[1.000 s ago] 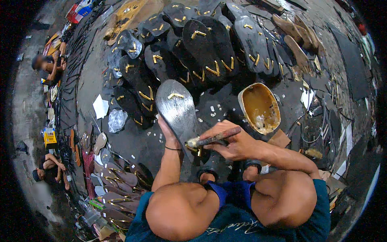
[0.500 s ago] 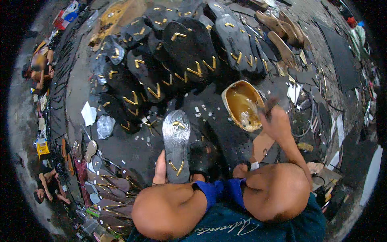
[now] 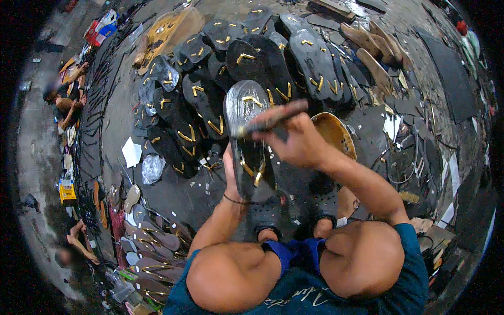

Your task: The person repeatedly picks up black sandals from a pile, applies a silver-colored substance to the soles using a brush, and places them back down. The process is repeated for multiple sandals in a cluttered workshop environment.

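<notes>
My left hand [image 3: 229, 165] grips the left edge of a grey sandal sole [image 3: 236, 105], holding it up off the floor. Gold strap ends lie in a V on its lower part and in a small angle near the top. The upper half of the sole shines wet. In my right hand [image 3: 298, 140] is a brush [image 3: 283, 112] with a dark handle, its pale tip over the middle of the sole; motion blurs it. Beyond my right wrist stands a bowl [image 3: 335, 135] of yellowish-brown liquid, partly hidden by my hand and forearm.
Many dark soles with gold strap ends [image 3: 202, 105] lie in a heap ahead. Wooden foot forms [image 3: 375, 65] sit far right. Finished-looking brown sandals [image 3: 155, 241] are at lower left. A crumpled plastic bag [image 3: 153, 169] lies left. Two people [image 3: 69, 102] sit along the left.
My left hand has raised the sole farther from me. My right hand, with the brush, has moved from the bowl leftward onto the sole.
</notes>
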Demonstrator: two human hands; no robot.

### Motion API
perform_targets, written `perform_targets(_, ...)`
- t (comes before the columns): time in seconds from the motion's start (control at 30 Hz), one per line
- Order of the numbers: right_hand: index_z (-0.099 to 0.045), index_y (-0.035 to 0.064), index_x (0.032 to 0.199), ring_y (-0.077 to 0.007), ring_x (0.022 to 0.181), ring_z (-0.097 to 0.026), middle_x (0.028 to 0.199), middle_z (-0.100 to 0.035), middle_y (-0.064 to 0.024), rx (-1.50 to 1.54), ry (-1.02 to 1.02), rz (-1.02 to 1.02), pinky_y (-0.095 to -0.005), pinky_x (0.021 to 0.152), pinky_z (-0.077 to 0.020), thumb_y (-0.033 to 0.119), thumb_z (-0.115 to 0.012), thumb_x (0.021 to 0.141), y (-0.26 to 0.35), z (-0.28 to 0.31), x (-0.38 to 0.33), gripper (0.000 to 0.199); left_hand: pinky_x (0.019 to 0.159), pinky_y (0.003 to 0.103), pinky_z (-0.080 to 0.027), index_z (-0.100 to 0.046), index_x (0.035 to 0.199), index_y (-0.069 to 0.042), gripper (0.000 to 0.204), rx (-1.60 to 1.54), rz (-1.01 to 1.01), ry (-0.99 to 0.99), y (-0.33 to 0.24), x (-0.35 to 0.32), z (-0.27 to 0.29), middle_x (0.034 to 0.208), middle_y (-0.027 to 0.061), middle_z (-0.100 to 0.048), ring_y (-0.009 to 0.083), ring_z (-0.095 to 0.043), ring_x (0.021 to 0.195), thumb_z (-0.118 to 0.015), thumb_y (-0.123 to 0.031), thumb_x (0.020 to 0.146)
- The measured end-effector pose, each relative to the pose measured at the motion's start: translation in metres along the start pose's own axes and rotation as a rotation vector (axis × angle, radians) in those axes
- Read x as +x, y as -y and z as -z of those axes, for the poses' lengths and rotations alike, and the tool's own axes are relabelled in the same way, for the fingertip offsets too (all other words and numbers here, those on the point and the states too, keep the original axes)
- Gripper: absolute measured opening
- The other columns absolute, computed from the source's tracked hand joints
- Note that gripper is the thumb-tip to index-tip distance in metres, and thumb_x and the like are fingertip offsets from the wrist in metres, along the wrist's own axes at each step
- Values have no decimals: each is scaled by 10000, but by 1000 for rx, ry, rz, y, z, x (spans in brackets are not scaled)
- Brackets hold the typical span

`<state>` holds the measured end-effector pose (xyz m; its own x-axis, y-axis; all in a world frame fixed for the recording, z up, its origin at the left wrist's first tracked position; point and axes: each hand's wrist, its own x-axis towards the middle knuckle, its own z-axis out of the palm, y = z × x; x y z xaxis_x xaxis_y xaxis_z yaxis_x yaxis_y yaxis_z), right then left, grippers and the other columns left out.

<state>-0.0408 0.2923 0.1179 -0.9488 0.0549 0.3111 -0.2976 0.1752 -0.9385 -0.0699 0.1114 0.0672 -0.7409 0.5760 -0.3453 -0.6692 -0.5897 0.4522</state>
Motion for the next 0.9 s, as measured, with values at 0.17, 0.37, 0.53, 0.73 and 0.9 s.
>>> perform_targets(0.17,-689,94,1068,-238,947,-648,1048,-687,-85,-199,163,310,-346,812,-479,13,-709,717,27,-9,-42,361,985,439,-467,-499,1310,-28,575,-109,-81,162,-32,-7,19,1276,169,-564,319,-561,1142,-372,-468,961)
perform_targets(0.37,-650,111,1127,-277,935,-627,1003,-657,-74,-245,-94,257,-388,808,-472,84,-699,779,21,3,-20,352,888,433,-532,-541,1252,-1,550,-234,-60,178,-31,4,6,1143,170,-644,321,-649,991,-397,-443,957)
perform_targets(0.53,-631,147,1185,-231,930,-609,1008,-648,-39,-166,404,480,-391,779,-452,184,-635,780,40,-37,-65,406,1005,444,-452,-501,1306,-13,578,-156,-98,114,-58,0,38,1262,180,-553,321,-544,1139,-454,-454,934)
perform_targets(0.73,-636,180,1126,-215,867,-603,955,-634,-35,-390,253,579,-356,718,-470,206,-606,780,43,-34,-61,349,852,409,-550,-552,1262,-55,476,103,-209,95,-32,15,18,1181,136,-634,261,-656,985,-363,-406,1001)
perform_targets(0.9,-650,188,1042,-190,852,-605,897,-624,-5,-695,83,598,-375,701,-462,191,-621,765,32,8,16,279,921,354,-486,-556,1243,-49,384,8,-27,15,-1,-8,-21,1180,88,-629,213,-614,1017,-426,-323,1007)
